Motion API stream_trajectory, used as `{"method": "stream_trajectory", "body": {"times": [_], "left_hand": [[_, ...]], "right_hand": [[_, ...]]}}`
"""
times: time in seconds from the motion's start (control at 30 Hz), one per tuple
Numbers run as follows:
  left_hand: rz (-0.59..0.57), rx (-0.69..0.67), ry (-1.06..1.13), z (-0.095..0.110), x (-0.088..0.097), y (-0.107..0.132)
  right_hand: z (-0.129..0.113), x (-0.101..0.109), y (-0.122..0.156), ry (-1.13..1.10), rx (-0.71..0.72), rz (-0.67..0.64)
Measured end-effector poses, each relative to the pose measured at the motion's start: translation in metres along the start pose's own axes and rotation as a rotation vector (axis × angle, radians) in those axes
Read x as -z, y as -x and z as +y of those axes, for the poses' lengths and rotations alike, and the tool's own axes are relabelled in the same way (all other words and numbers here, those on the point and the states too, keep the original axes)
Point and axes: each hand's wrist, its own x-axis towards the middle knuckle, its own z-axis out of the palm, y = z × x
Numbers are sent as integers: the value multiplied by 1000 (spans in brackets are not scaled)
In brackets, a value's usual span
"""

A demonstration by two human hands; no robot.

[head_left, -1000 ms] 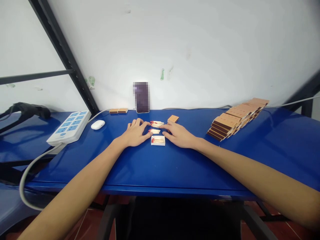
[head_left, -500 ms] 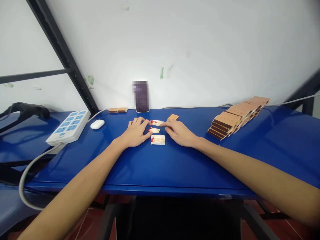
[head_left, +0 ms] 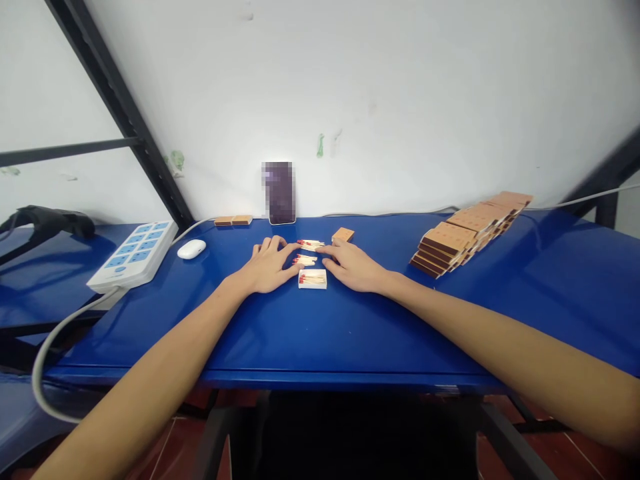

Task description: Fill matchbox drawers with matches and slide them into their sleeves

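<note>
My left hand (head_left: 267, 267) lies palm down on the blue table (head_left: 320, 333), fingers stretched toward loose red-tipped matches (head_left: 306, 259). My right hand (head_left: 353, 267) rests opposite it, fingers extended, its fingertips at a second small heap of matches (head_left: 310, 245). Between both hands, nearer me, sits an open white matchbox tray (head_left: 313, 279) with matches in it. A brown matchbox sleeve (head_left: 343, 235) lies just beyond my right hand. Neither hand holds anything.
A sloping stack of several brown matchboxes (head_left: 465, 237) stands at the right. A phone (head_left: 279, 192) leans on the wall, two small brown boxes (head_left: 233, 221) beside it. A white mouse (head_left: 191, 249) and a power strip (head_left: 134, 254) with cable lie at left.
Both hands stay flat by the matches, with fingertips shifting slightly inward. The view has drifted a little, so everything sits slightly further left.
</note>
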Motion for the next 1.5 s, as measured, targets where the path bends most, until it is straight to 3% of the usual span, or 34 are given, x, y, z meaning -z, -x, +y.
{"method": "stream_trajectory", "body": {"times": [0.63, 1.0, 1.3, 1.5], "left_hand": [[65, -14, -99, 4, 1, -11], [86, -22, 46, 3, 4, -6], [45, 8, -1, -2, 0, -8], [54, 10, 3, 0, 2, -6]], "right_hand": [[-2, 2, 0, -12, 5, 8], [-1, 2, 0, -96, 6, 74], [-2, -1, -2, 9, -17, -4], [-1, -1, -1, -20, -16, 18]]}}
